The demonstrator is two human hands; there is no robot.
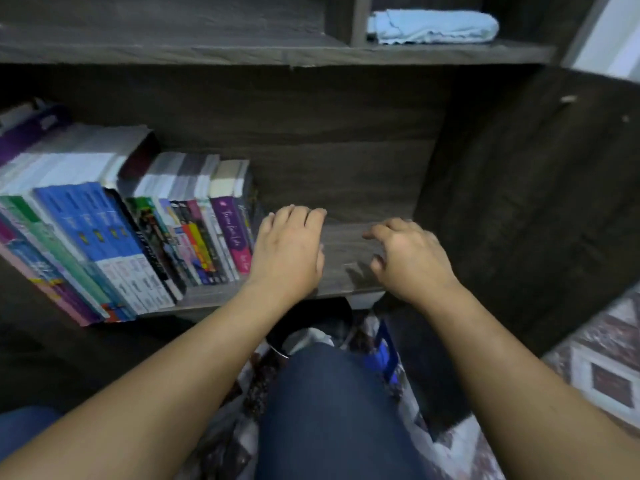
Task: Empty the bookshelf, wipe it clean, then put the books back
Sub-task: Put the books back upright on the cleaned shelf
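Both hands at the lower shelf, beside the row of books

The left hand [289, 251] lies flat with its fingers nearly straight and holds nothing; its outer edge is right against the last purple-and-pink spine in the row of books [145, 237]. The books stand upright and packed together, and they run away to the left of that hand. The right hand [405, 258] is just to the right of the left one, over the bare part of the shelf board [346, 244]. Its fingers are loosely curled and it grips nothing; I cannot tell whether the tips touch the wood. Above and beyond the right hand, a folded pale blue cloth [433, 27] lies in an upper compartment of the dark bookshelf [311, 57]. Below both hands are a knee [332, 410] in blue jeans and a patterned rug [595, 368].
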